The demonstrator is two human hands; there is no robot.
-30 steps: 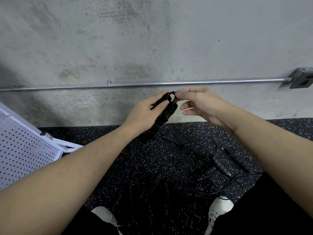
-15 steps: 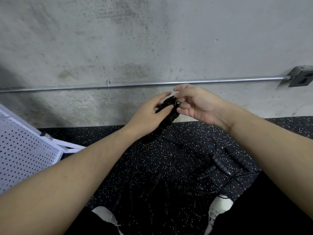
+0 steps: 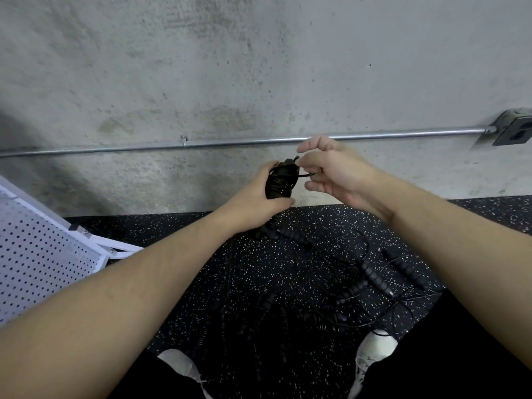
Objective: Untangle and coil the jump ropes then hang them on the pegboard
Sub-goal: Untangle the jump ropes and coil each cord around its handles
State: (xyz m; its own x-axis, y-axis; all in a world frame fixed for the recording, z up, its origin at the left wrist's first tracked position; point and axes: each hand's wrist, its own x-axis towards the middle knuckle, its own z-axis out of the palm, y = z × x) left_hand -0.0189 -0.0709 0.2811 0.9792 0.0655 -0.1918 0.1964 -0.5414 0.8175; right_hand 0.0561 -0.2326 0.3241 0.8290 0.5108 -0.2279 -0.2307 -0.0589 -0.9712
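I am counting two hands, the left hand [image 3: 256, 201] and the right hand [image 3: 335, 171], around one wound rope bundle [image 3: 280, 182]. I am seeing one pegboard [image 3: 43, 263] at left, two white shoes [image 3: 374, 348] near, and roughly four loose handles [image 3: 374, 276]; the tangle hides the exact number.

Single head-worn wide-angle view, looking forward and down, close over both forearms, facing concrete wall [image 3: 259, 67] and speckled floor [image 3: 288, 269]
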